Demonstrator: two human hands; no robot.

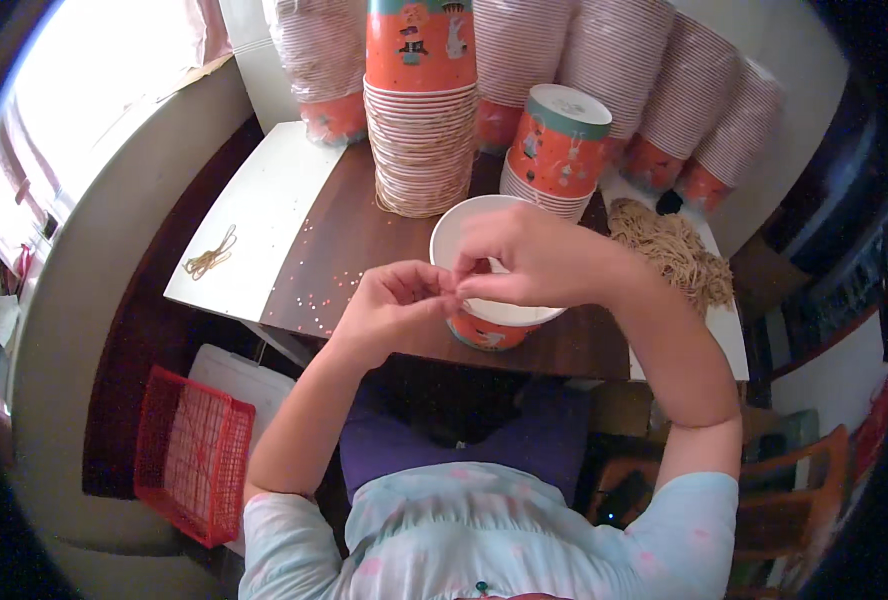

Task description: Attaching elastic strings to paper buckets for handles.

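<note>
Both hands are held together over an orange paper cup (489,325) at the near edge of the worktop (354,240). The left hand (394,300) and right hand (524,255) are pinched on something tiny that cannot be made out. Cup stacks (422,130) are lined along the far edge

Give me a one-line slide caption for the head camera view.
Both hands, left hand and right hand, meet over an open paper cup beside cup stacks and rubber bands.
</note>
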